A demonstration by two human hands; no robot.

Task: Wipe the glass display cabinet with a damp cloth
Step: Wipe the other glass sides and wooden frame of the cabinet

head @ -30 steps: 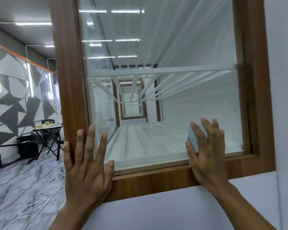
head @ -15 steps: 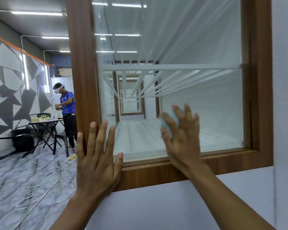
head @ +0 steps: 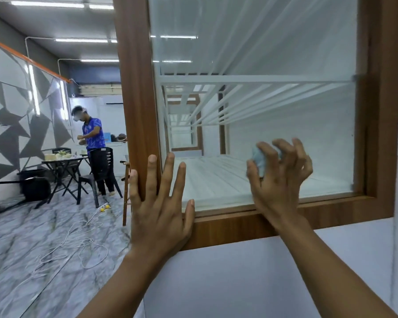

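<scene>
The glass display cabinet (head: 285, 53) fills the upper right, its pane set in a brown wooden frame (head: 136, 88) with white shelves inside. My left hand (head: 159, 207) lies flat with spread fingers on the frame's lower left corner, fingertips reaching onto the glass. My right hand (head: 278, 180) is low on the pane, right of centre, with fingers curled around a small pale blue cloth (head: 259, 160). Most of the cloth is hidden behind the fingers.
A white panel (head: 251, 271) runs below the frame. To the left, a person in a blue shirt (head: 93, 138) stands by a black folding table (head: 60, 166) and a chair. White cables (head: 78, 244) lie looped on the marble floor.
My right hand has slid the cloth left along the lower glass, then back toward the right, and its fingers have curled. The view has swung left, bringing the standing person in. My left hand stays put.
</scene>
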